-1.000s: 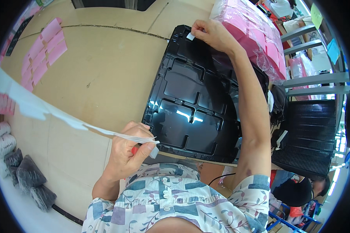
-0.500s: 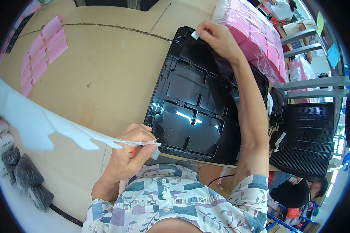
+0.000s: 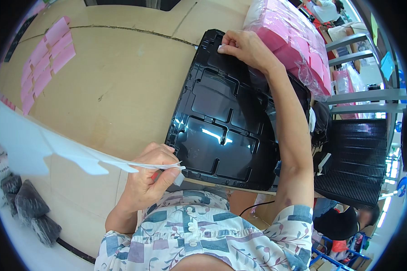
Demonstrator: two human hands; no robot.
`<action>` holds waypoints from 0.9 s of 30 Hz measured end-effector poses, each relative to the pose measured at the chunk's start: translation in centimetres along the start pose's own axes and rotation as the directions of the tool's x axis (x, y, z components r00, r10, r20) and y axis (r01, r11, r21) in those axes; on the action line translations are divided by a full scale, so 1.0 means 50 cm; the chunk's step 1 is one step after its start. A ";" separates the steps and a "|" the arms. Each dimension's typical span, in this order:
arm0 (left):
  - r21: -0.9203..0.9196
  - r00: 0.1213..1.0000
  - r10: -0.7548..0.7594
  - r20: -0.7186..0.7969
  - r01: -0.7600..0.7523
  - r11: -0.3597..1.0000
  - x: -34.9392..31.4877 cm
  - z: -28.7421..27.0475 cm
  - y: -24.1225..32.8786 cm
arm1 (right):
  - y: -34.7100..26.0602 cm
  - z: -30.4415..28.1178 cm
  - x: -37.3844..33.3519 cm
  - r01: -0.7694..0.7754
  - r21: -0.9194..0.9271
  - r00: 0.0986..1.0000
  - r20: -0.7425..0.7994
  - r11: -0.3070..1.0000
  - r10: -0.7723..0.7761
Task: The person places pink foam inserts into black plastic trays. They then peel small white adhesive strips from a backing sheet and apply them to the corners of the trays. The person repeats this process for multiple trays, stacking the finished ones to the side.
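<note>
My left hand [image 3: 150, 180] is closed on a bundle of thin white sheets [image 3: 31, 144] with notched edges, which spreads away to the left. A short white tab [image 3: 179, 179] pokes out below its thumb, and a bit of red shows between the fingers. Over the far end of a black plastic tray [image 3: 210, 95], my right hand [image 3: 249, 49] pinches a small white piece [image 3: 221, 49] against or just above the tray's surface; which of these I cannot tell. The tray has shallow moulded compartments and lies at the table's near edge, partly covered by my right forearm.
Rows of pink pieces [image 3: 47, 63] lie at the far left of the tan table [image 3: 122, 81]. A plastic-wrapped pink stack [image 3: 289, 40] stands beyond the tray. Ribbed black trays [image 3: 352, 158] are stacked at right, near a seated person [image 3: 343, 223]. Dark bags [image 3: 31, 198] sit low left.
My right hand has shifted slightly left and down with the small white piece, nearer the tray's surface. The white sheets in my left hand have swung a little left.
</note>
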State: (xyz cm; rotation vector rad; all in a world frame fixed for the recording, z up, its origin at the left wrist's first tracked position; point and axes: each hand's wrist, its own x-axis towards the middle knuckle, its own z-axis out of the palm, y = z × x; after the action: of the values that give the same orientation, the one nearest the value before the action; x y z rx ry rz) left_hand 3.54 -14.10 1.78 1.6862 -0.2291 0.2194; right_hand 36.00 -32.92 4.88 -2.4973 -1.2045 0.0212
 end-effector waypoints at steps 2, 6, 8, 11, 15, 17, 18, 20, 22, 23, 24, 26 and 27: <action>0.000 1.000 0.002 0.006 -0.002 1.000 0.001 0.000 -0.001 | 0.009 -0.004 0.004 0.001 0.047 1.000 0.012 0.999 -0.001; -0.006 1.000 0.001 0.003 -0.001 1.000 0.002 0.001 -0.001 | 0.006 -0.010 0.010 -0.030 0.033 0.999 0.037 0.999 0.029; -0.006 1.000 0.006 -0.001 -0.006 1.000 0.001 0.001 -0.002 | 0.002 -0.006 0.013 -0.013 -0.020 1.000 0.027 1.000 0.014; -0.001 1.000 0.027 0.001 -0.027 1.000 0.002 0.002 -0.005 | -0.003 0.005 0.013 0.034 -0.126 0.999 -0.003 0.992 -0.035; -0.034 1.000 -0.010 -0.004 0.010 0.999 0.001 0.003 -0.005 | -0.016 0.015 0.005 0.081 -0.264 0.993 -0.056 0.961 -0.100; -0.050 1.000 -0.028 -0.013 0.028 0.998 0.001 0.003 -0.002 | -0.028 0.013 0.006 0.069 -0.334 0.996 -0.035 0.940 -0.086; -0.050 1.000 -0.024 -0.016 0.023 0.999 0.003 0.002 0.000 | -0.040 0.007 0.007 0.054 -0.369 0.998 -0.008 0.928 -0.061; -0.052 1.000 -0.014 -0.016 0.013 0.999 0.005 0.001 -0.001 | -0.048 0.008 0.005 0.066 -0.434 0.997 -0.003 0.898 -0.074; -0.056 1.000 -0.003 -0.010 0.002 0.998 0.005 0.001 -0.004 | -0.047 0.016 0.001 0.115 -0.496 0.987 -0.040 0.861 -0.155; -0.050 1.000 -0.005 -0.013 0.005 0.999 0.006 0.001 -0.005 | -0.045 0.017 0.001 0.164 -0.501 0.982 -0.001 0.850 -0.190; -0.044 1.000 -0.008 -0.017 0.007 0.999 0.005 0.001 -0.004 | -0.044 0.018 0.003 0.213 -0.505 0.974 0.039 0.837 -0.224; -0.035 1.000 -0.010 -0.027 0.009 0.999 0.005 0.003 -0.003 | -0.033 0.013 0.005 0.237 -0.435 0.971 0.073 0.869 -0.228; -0.032 0.999 -0.009 -0.033 0.008 0.999 0.006 0.004 -0.003 | -0.016 0.004 0.007 0.210 -0.360 0.978 0.070 0.909 -0.198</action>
State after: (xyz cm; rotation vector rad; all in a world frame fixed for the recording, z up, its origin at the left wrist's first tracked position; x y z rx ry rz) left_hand 3.88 -14.31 1.71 1.6509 -0.1998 0.2355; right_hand 35.58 -32.13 5.02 -2.6697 -1.6058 -0.2420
